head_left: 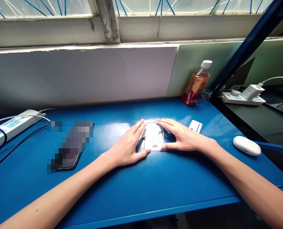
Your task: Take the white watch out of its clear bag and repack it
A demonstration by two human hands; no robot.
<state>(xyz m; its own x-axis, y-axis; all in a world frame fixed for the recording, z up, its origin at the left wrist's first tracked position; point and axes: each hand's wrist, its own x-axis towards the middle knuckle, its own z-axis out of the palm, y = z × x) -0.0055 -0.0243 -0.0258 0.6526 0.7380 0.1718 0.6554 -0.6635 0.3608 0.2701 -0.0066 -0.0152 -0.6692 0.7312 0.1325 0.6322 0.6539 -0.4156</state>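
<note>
A small clear plastic package (pixel 153 135) with white pieces inside lies flat near the middle of the blue table. Its contents are washed out by glare, so their kind cannot be made out. My left hand (pixel 129 143) is at its left side, with fingertips at the far corner and thumb at the near one. Opposite it, my right hand (pixel 179 135) spans the right side the same way, index finger at the far edge and thumb at the near corner. A white rounded piece shows beside my left fingers. Behind my right wrist lies a white card (pixel 195 126).
On the left of the table (pixel 141 194) are a dark phone (pixel 72 160), partly pixelated, and a power strip (pixel 19 125) with cables. A drink bottle (pixel 196 84) stands at the back right by a clear cup (pixel 205 95). A white oval case (pixel 246 145) sits near the right edge.
</note>
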